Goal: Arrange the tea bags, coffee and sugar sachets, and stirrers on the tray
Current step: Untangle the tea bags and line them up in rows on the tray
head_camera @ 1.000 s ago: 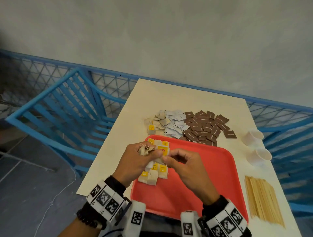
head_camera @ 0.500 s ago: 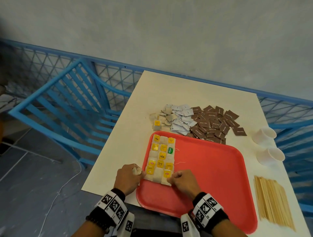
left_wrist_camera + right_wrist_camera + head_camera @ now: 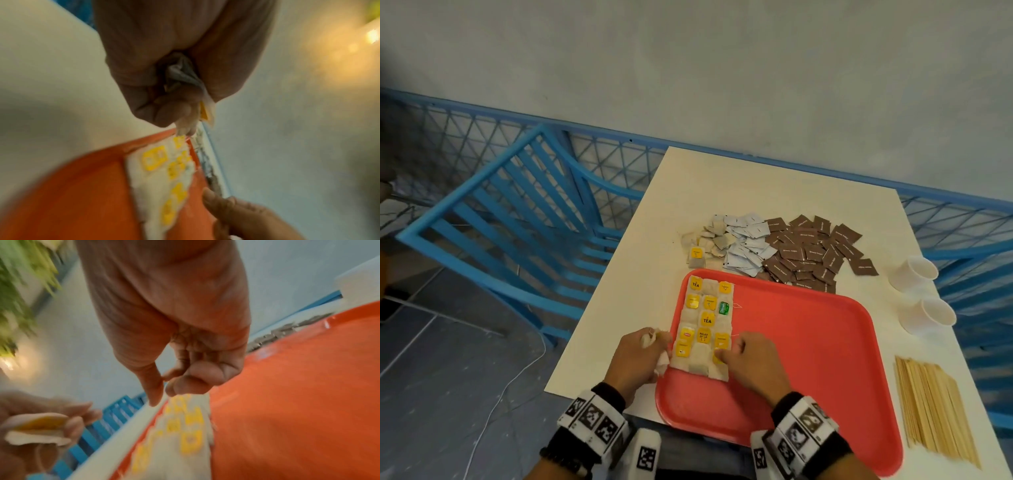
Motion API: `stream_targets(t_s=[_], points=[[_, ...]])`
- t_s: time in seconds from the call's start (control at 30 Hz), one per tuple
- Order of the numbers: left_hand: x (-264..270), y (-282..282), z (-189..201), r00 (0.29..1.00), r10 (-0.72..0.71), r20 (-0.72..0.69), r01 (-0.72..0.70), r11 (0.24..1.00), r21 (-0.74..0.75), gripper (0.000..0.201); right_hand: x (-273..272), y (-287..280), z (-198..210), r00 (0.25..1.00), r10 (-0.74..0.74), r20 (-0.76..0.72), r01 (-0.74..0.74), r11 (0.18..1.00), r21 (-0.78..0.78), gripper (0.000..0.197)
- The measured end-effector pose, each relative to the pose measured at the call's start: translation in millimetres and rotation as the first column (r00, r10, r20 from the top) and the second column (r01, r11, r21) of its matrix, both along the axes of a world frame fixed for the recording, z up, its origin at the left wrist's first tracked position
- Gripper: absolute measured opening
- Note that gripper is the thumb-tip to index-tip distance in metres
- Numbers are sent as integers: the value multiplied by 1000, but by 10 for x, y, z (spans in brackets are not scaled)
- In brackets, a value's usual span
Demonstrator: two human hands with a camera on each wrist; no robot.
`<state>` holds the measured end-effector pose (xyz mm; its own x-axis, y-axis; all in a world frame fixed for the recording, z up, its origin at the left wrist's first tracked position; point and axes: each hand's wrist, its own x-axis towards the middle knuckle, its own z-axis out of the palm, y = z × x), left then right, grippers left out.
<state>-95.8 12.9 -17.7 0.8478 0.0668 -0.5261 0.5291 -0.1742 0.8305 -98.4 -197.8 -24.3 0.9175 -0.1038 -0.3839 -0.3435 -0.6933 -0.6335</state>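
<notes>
The left hand (image 3: 637, 356) grips a few loose tea bags (image 3: 661, 364) in curled fingers at the red tray's (image 3: 808, 359) left edge. The right hand (image 3: 751, 363), fingers curled, presses its fingertips on the near right corner of the block of tea bags (image 3: 703, 325) laid three across along the tray's left side; tags read "TEA" and "RELAX". Two white cups (image 3: 921, 294) stand at the table's (image 3: 756, 192) right edge.

Head view looks down; both wrist views — close, seemingly blurred — share the tray (image 3: 808, 342).
</notes>
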Motion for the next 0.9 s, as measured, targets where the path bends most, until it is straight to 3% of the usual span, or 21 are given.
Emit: stream_targets(t_s=[0.07,0.2,0.3,0.4,0.47,0.53,0.57,0.63,0.7,0.77,0.8,0.9], points=[[39,-51,247,999,21,-26,-26,975,-220,25,-28,-30,297,993,23,112,-34,995,96,42],[80,-189,611,999,-42,21,46,940,-339,24,-166,0,738,976,60,209,-135,920,368,25],[-20,-227,695,998,-54,-22,37,878,-477,26,-292,99,744,977,17,214,-101,915,391,12],[-16,-267,716,1000,-29,-8,19,807,-590,27,-306,147,840,996,-27,89,-17,888,459,34],[-46,-321,761,1000,-25,13,27,768,-639,27,-323,174,908,999,-36,-19,40,803,594,47],[-116,-515,929,999,-22,45,47,733,-678,25,-421,74,1081,991,-117,61,47,745,665,42],[-101,-545,920,1000,7,-2,-7,710,-704,24,-398,79,1080,972,-176,153,44,782,622,32],[-94,-576,884,996,28,-90,-87,641,-763,24,-387,-10,1062,864,-227,450,7,898,440,7],[-113,-593,853,990,-21,-137,-96,614,-784,24,-368,-108,1108,768,21,641,-173,969,176,11],[-132,-598,860,984,-87,-158,-67,639,-767,22,-333,-176,1125,706,333,625,-361,928,-86,19],[-127,-605,876,981,-110,-157,-46,658,-752,16,-303,-209,1120,689,420,591,-413,897,-156,21],[-128,-618,926,973,-185,-140,25,683,-730,11,-272,-230,1143,648,518,558,-467,849,-245,18]])
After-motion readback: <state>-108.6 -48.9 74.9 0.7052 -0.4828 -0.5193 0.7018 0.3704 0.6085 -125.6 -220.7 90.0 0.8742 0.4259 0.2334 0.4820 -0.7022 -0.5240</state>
